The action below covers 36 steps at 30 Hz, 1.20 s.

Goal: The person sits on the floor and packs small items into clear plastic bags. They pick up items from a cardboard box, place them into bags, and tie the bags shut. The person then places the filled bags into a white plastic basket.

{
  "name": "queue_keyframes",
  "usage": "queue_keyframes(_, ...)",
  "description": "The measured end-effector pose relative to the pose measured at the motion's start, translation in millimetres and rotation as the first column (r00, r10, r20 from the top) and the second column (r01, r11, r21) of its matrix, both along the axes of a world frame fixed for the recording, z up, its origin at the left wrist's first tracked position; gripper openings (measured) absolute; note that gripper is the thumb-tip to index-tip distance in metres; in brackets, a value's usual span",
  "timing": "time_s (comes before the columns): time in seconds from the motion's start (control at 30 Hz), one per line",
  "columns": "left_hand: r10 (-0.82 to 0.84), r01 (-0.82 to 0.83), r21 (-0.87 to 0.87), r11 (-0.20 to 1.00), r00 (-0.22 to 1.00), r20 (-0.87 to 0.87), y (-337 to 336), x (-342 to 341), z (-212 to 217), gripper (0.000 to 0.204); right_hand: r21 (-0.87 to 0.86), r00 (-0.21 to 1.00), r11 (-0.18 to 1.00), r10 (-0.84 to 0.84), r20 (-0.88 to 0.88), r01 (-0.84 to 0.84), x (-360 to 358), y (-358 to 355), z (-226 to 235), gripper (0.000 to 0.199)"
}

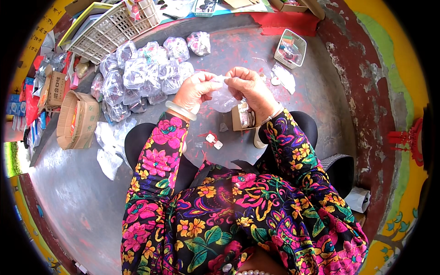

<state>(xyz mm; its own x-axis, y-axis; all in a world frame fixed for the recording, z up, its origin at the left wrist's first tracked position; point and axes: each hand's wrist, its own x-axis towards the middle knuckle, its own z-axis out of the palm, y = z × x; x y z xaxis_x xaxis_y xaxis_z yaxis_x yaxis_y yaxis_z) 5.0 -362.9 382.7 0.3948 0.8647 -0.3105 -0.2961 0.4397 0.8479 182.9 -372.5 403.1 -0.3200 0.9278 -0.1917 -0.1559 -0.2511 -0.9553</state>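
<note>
Between my two hands hangs a clear plastic bag [222,101], pinched at its upper edge. My left hand [198,89] has thumb and fingers closed on the bag's left side. On the other side, my right hand [251,89] pinches it close to the left fingertips. What the bag holds, if anything, cannot be made out. Just below my right hand stands a small open cardboard box [237,120] with small packed items inside, partly hidden by the hand and wrist. Two small white pieces [214,141] lie on the floor nearer my lap.
A heap of filled clear bags [137,75] sits at the far left, beside a white plastic crate [114,32]. An open cardboard carton [79,120] and loose plastic bags [110,149] are on the left. Far right stands a white basket [290,48] with small goods, near a crumpled plastic bag [284,78].
</note>
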Motion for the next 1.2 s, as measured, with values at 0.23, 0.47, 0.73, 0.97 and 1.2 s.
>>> queue_keyframes(0.23,0.043,-0.043,-0.009,0.999,0.998,0.042,-1,-2,-6,0.014,0.008,0.998,1.000,0.022,0.060,-0.022,-1,0,1,0.009)
queue_keyframes(0.47,0.081,-0.081,-0.004,0.997,0.987,0.137,2,-2,-15,0.014,0.028,0.995,0.999,0.029,0.097,-0.032,-3,2,1,0.010)
queue_keyframes(0.73,-0.031,0.072,-0.161,0.984,0.970,0.241,-11,11,8,0.010,0.254,0.900,0.967,-0.137,0.414,0.030,-6,2,0,0.012)
queue_keyframes(0.97,-0.043,0.068,-0.094,0.993,0.969,0.243,-4,0,-1,0.010,0.386,0.815,0.922,-0.240,0.527,0.022,-3,7,-7,0.014)
queue_keyframes(1.2,0.006,0.001,-0.041,0.999,0.985,0.174,4,-9,9,0.006,0.328,0.830,0.945,-0.167,0.531,-0.019,-1,8,-10,0.016)
